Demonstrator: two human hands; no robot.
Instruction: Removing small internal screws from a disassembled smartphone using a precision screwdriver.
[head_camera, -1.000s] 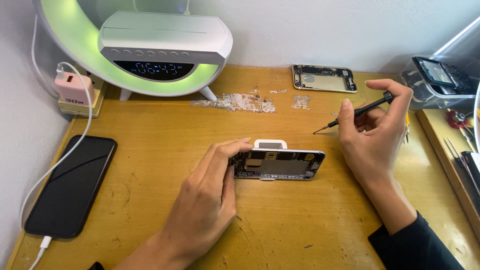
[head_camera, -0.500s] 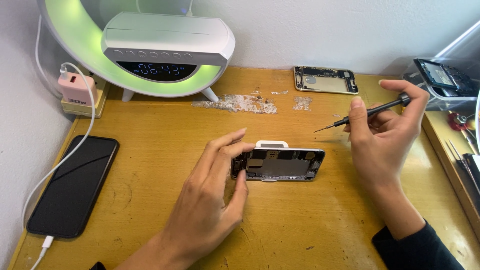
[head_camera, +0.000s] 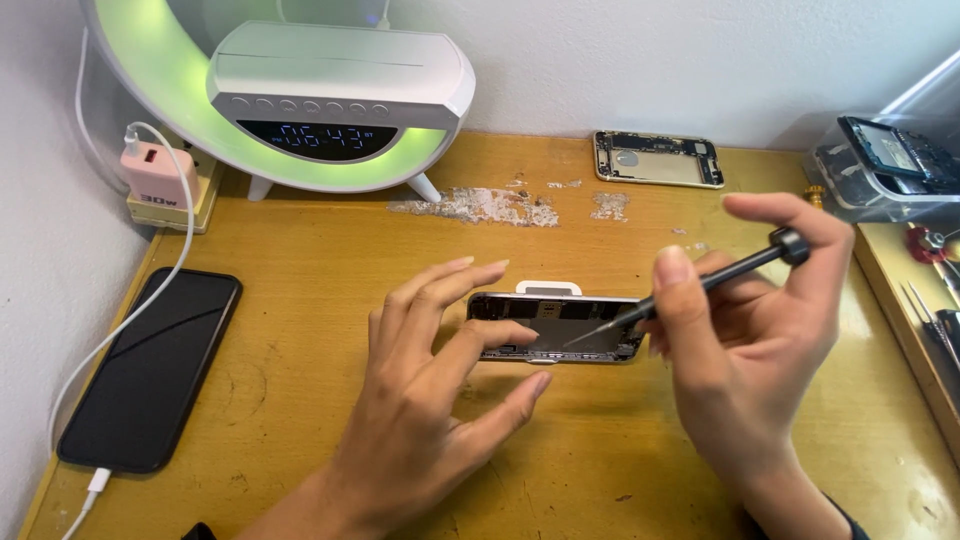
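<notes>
— Well, see the right hand (head_camera: 745, 350)? It pinches a slim black precision screwdriver (head_camera: 700, 285) between thumb and fingers, forefinger capping the top, tip down inside the opened phone body with its bare dark innards (head_camera: 555, 327).

— And the left hand (head_camera: 430, 400)?

— Spread wide, holding nothing, fingertips pressing the left end of that phone to pin it near the middle of the worn wooden bench (head_camera: 300, 290).

— So what makes this step go well?

— I'd say keep the driver upright, press lightly, and let the left hand stop any sliding; small screws strip easily.

— What's around?

— A gold phone back shell (head_camera: 658, 158) by the far edge, a black phone on a white cable (head_camera: 150, 365) toward the left edge, and a glowing green ring lamp with a clock (head_camera: 300, 95) at the far-left corner.
</notes>
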